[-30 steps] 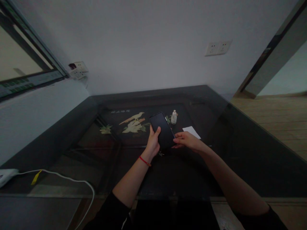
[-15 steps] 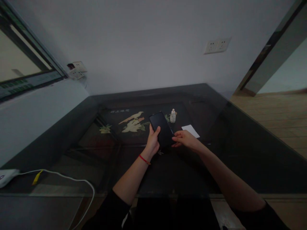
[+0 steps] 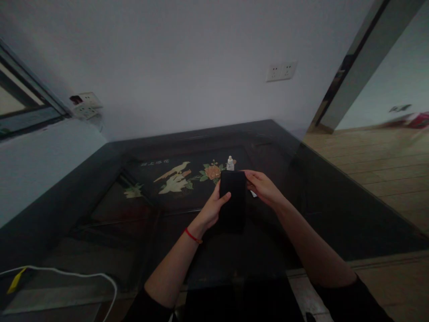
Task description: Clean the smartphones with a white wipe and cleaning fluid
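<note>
A black phone (image 3: 233,203) is held up over the dark table, its flat dark face turned toward me. My left hand (image 3: 214,210) grips it along the left edge, the thumb lying across the front and the other fingers hidden behind. At the phone's upper right corner, my right hand (image 3: 263,187) pinches the edge with bent fingers; some fingertips are out of sight. Just behind the phone's top stands a small white bottle (image 3: 230,163), upright, its lower part covered. A white card or paper (image 3: 254,194) shows only partly beneath my right hand.
The dark table (image 3: 110,237) bears an inlaid bird-and-flower picture (image 3: 176,179) and meets the wall at its back. A white cable (image 3: 67,270) with a yellow tag (image 3: 16,281) runs along the front left. Sockets (image 3: 281,71) sit on the wall.
The phone has turned from a slant to nearly upright and lifted toward me. My right hand has moved from its lower right edge to its upper right corner. The view has shifted right.
</note>
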`<state>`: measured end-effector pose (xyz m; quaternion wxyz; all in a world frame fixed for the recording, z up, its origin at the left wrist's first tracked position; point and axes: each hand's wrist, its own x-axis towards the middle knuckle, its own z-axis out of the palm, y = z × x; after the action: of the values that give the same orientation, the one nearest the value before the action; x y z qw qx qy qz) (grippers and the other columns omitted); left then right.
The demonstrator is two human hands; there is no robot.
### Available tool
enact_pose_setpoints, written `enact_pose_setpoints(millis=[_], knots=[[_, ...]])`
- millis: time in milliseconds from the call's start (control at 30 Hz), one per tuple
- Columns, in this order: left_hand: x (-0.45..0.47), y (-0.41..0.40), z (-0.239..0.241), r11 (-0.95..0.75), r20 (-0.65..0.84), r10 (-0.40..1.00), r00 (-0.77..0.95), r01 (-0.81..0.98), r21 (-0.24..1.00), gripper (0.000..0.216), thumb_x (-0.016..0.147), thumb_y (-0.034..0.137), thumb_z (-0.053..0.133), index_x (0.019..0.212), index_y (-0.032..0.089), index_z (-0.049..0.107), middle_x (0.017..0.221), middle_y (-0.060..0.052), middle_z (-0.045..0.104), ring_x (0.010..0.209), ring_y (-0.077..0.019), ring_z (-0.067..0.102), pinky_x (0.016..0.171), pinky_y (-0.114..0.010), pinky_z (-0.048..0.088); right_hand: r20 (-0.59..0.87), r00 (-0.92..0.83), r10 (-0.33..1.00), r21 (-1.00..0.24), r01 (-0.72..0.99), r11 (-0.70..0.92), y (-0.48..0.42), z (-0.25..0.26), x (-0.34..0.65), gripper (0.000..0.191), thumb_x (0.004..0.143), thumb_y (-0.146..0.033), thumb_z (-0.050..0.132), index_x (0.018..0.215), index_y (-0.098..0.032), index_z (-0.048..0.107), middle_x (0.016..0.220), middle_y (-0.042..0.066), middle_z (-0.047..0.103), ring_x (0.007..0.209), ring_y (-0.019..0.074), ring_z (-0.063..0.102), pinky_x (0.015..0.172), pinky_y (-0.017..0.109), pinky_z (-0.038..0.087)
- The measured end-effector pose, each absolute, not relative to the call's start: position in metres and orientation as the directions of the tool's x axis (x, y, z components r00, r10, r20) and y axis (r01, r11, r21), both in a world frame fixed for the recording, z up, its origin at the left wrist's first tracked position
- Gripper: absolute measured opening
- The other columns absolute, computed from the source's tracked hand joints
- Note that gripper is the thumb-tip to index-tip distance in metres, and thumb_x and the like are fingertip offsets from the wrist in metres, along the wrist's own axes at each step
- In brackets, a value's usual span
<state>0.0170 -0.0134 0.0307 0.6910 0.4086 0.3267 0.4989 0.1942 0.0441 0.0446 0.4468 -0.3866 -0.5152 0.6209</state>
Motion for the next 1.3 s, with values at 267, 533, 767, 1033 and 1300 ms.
enact_pose_setpoints(millis=[267,533,767,1033,1300], knots=[[0.019,-0.012,0.023,0.110,-0.006,0.963,0.271,-0.371,0.922,0.077,0.079,0.027,0.066,0.146,0.029,0.026,0.149,-0.005,0.036,0.137,-0.0265,0.032,0.113,-0.043,0.027,0.028,-0.244,0.969,-0.970,-0.242,-0.033,0.041,0.039,0.188,0.039,0.071,-0.049,0.070,0.091,-0.016,0.070,0.082,0.006,0.070,0.073,0.0149,0.062,0.063,0.024,0.049],[0.023,-0.011,0.018,0.106,-0.009,0.967,0.256,-0.368,0.924,0.074,0.078,0.029,0.067,0.143,0.028,0.030,0.147,-0.006,0.040,0.134,-0.0260,0.037,0.112,-0.042,0.029,0.022,-0.137,0.990,-0.993,-0.117,0.006,0.044,0.032,0.184,0.041,0.072,-0.050,0.067,0.094,-0.015,0.067,0.082,0.006,0.069,0.073,0.0171,0.063,0.062,0.027,0.050],[0.020,-0.004,0.018,0.124,-0.162,0.984,-0.069,-0.382,0.916,0.070,0.078,0.029,0.065,0.138,0.028,0.028,0.131,-0.008,0.054,0.111,-0.0220,0.057,0.095,-0.040,0.047,-0.049,-0.198,0.979,-0.979,0.203,-0.008,0.045,0.032,0.188,0.035,0.086,-0.037,0.055,0.113,-0.015,0.056,0.071,0.002,0.062,0.057,0.0137,0.059,0.047,0.024,0.050],[0.007,0.004,0.019,0.149,-0.164,0.986,0.010,-0.466,0.872,0.069,0.076,0.015,0.061,0.139,0.028,0.035,0.120,-0.005,0.062,0.098,-0.0172,0.062,0.089,-0.034,0.050,-0.123,-0.338,0.933,-0.924,0.382,0.017,0.037,0.017,0.170,0.036,0.084,-0.020,0.056,0.119,-0.014,0.046,0.057,-0.006,0.056,0.037,0.0076,0.048,0.035,0.018,0.038],[-0.014,0.019,0.006,0.081,-0.068,0.995,-0.067,0.208,0.975,0.040,0.074,0.013,0.064,0.114,0.015,0.065,0.075,-0.001,0.064,0.064,-0.0111,0.058,0.057,-0.022,0.049,-0.160,-0.365,0.917,-0.943,0.330,-0.033,0.041,0.018,0.184,0.034,0.083,-0.018,0.054,0.117,-0.011,0.051,0.057,-0.004,0.056,0.041,0.0083,0.049,0.040,0.019,0.042]])
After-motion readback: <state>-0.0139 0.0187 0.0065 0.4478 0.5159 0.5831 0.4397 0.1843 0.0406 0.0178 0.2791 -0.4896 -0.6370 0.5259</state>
